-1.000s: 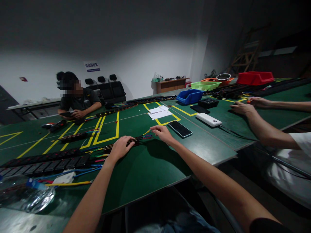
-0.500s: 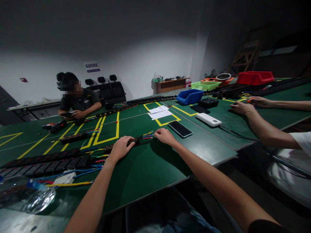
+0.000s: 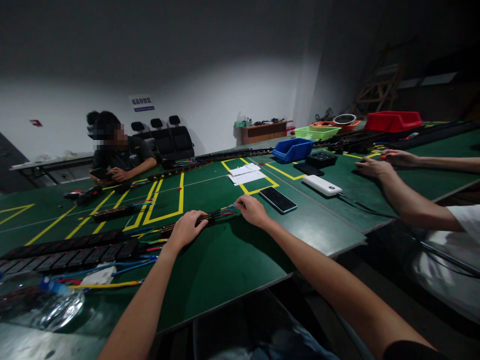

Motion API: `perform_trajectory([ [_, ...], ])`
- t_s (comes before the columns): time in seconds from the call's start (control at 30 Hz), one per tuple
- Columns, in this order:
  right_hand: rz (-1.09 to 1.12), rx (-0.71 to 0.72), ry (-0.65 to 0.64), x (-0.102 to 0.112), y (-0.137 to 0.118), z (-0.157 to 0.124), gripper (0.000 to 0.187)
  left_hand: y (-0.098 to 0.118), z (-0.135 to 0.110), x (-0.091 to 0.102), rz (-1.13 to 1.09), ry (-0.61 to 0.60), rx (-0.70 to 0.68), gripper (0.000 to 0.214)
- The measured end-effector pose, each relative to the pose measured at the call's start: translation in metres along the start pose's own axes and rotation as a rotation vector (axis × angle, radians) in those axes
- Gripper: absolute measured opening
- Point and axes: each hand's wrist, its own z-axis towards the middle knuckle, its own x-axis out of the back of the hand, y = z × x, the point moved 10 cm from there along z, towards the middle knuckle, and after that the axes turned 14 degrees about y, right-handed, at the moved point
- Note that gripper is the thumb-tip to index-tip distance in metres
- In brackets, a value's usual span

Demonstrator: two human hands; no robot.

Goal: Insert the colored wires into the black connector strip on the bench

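A dark bundle of wires (image 3: 213,218) lies across the green table, with thin coloured ends fanning out at its right. My left hand (image 3: 187,228) rests over the bundle, fingers curled round it. At the loose coloured ends my right hand (image 3: 252,209) has thumb and fingertips pinched together on a wire end (image 3: 233,205); its tip is hidden by the fingers. Thicker yellow, green and red leads (image 3: 155,242) emerge near my left wrist, close to a row of black block-shaped parts (image 3: 71,261).
A phone (image 3: 278,199), white power bank (image 3: 321,185) with cable, papers (image 3: 246,173) and blue bin (image 3: 292,149) lie beyond my right hand. A plastic bottle (image 3: 56,305) is at lower left. A co-worker's hands (image 3: 378,162) work at right; another person (image 3: 120,155) sits across.
My right hand has shifted slightly left onto the coloured wire ends, and the ring-shaped tip visible before is now covered. My left hand stays in place on the bundle.
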Motion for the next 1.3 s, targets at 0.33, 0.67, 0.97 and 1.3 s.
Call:
perform_trajectory([
  [0.33, -0.116, -0.189, -0.219, -0.006, 0.017, -0.006, 0.042, 0.003, -0.001, 0.003, -0.012, 0.01, -0.007, 0.035],
  [0.67, -0.01, -0.158, -0.216, -0.004, 0.006, -0.007, 0.021, 0.002, -0.001, 0.002, 0.001, 0.009, 0.011, 0.035],
  [0.97, 0.054, -0.027, -0.109, 0.001, -0.005, -0.004, 0.018, 0.002, -0.001, 0.002, -0.004, 0.0, 0.01, 0.036],
  [1.3, 0.158, 0.063, -0.085, -0.01, -0.014, -0.004, 0.011, 0.002, -0.001, 0.002, -0.008, 0.023, -0.02, 0.035],
])
